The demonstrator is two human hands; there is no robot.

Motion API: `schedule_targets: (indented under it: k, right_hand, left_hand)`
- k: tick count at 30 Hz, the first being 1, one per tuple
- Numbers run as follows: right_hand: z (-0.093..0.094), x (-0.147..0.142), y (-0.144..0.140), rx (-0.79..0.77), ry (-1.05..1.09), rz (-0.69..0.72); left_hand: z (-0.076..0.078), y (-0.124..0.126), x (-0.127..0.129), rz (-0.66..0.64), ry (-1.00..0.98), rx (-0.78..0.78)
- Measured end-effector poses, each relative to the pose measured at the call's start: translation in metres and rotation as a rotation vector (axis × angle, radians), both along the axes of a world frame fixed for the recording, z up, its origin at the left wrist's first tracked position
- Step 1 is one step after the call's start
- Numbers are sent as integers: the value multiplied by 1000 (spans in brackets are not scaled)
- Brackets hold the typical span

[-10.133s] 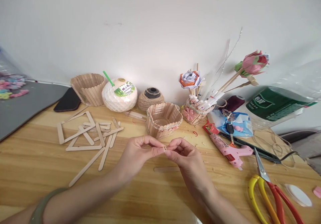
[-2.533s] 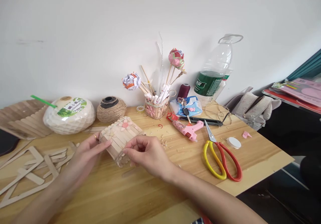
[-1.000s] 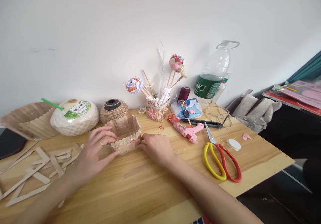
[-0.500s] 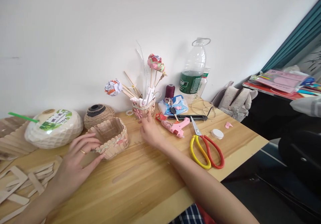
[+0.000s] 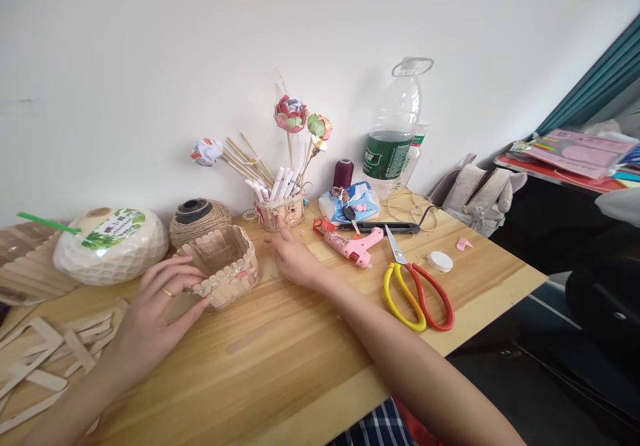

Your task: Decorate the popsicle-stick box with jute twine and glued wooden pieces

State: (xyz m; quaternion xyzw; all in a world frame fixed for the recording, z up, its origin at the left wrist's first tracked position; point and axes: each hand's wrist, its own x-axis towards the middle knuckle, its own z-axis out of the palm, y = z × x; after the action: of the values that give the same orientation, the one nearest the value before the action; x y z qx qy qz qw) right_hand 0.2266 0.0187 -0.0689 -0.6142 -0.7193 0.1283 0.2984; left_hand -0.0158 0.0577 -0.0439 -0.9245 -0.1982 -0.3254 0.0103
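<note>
Pale wooden sticks make up the little basket [image 5: 223,265], which sits upright on the worktop [image 5: 300,366]. The left hand [image 5: 157,306] rests against the basket's near left wall, fingers [image 5: 175,279] loosely spread along its beaded rim, steadying rather than gripping. The right hand [image 5: 293,259] lies just right of the basket, apart from it, fingers stretched out and holding nothing, the forefinger pointing at the holder of paper flowers [image 5: 280,209] behind. The pink glue gun [image 5: 353,246] and the scissors [image 5: 413,283] lie farther right of the basket.
</note>
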Motion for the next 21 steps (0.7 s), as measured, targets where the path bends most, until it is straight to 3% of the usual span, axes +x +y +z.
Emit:
schedule_targets:
  k: [13,18,21]
  right_hand:
    - [-4,11,10,26,-39,46]
    - [7,1,-1,27,2,-15]
    - [10,-11,-9,28,29,70]
  left_hand:
    - [-3,1,1,19,-34,-5]
    - [-4,-1,1,11,-38,-31]
    - [-4,-3,2,24,-55,-65]
